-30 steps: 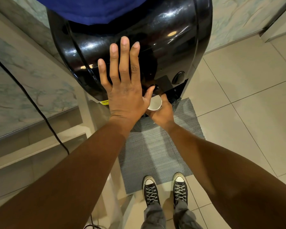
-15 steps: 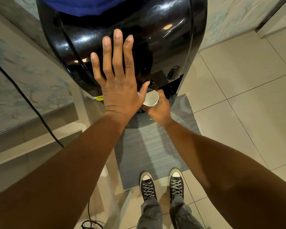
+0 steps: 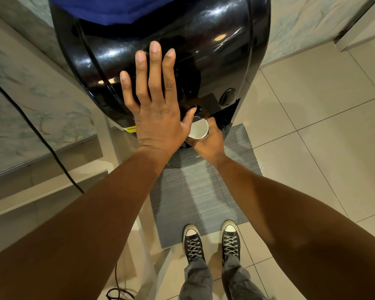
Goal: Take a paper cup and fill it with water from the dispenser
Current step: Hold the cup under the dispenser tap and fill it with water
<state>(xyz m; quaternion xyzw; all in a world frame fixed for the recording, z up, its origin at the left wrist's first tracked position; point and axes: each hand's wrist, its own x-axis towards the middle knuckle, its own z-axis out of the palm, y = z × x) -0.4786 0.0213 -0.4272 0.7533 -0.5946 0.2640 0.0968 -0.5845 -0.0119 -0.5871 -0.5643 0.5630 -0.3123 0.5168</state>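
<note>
Over the last 1 second little has changed: the left hand stays spread flat on the black dispenser, thumb at a button, while the right hand keeps gripping the paper cup at frame centre, seemingly still empty, so filling looks imminent.

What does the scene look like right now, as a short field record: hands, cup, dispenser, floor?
left hand: open, flat on the glossy black water dispenser, thumb at a dark button
right hand: grip closed around the small white paper cup
cup: upright, at the dispenser's outlet recess; water level cannot be told
floor: grey woven mat before the dispenser, black-and-white sneakers at its near edge
</note>
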